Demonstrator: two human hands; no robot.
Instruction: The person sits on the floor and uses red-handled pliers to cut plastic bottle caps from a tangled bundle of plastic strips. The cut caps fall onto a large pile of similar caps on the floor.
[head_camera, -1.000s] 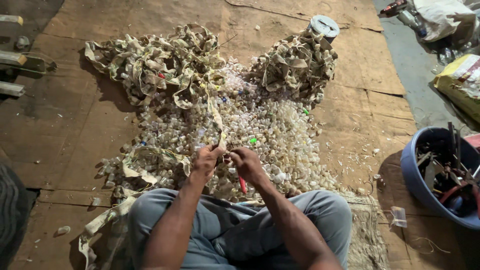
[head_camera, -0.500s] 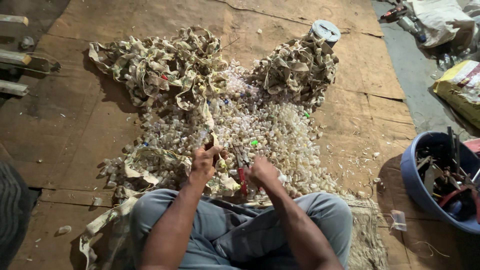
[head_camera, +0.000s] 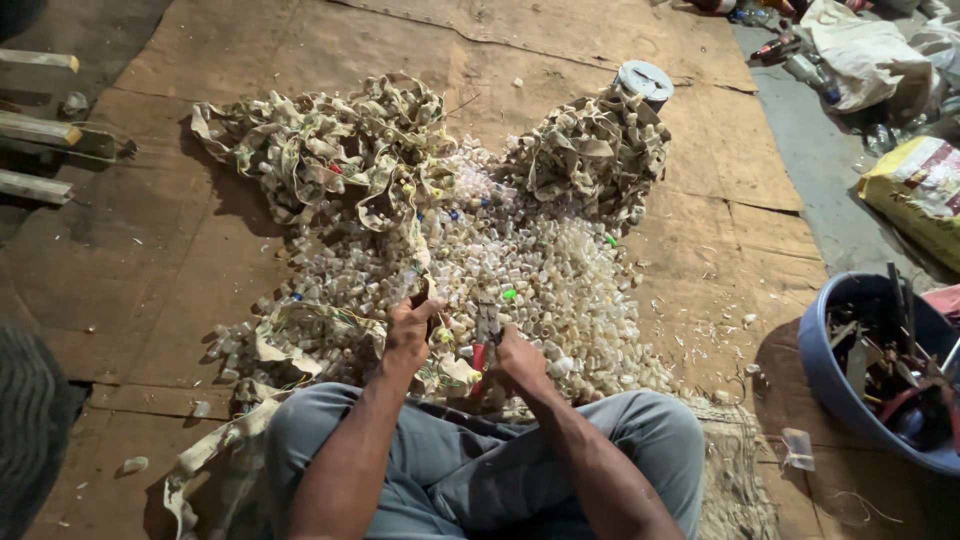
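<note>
Low in the middle of the frame, my left hand (head_camera: 412, 330) is closed around a crinkly strip (head_camera: 415, 240) that runs up to the pile. My right hand (head_camera: 520, 358) grips red-handled cutters (head_camera: 486, 345) tight. Little clear caps (head_camera: 540, 290) cover the floor. A blue tub (head_camera: 825, 370) sits at the right.

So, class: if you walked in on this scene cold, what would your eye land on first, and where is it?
First, the pale heap of small cut pieces spread across the brown floor mat in the middle, flanked by two tangled mounds of strip. Just below it, the left hand pinches a strip while the right hand grips red-handled cutters. At the right edge sits a blue tub of tools.
</note>
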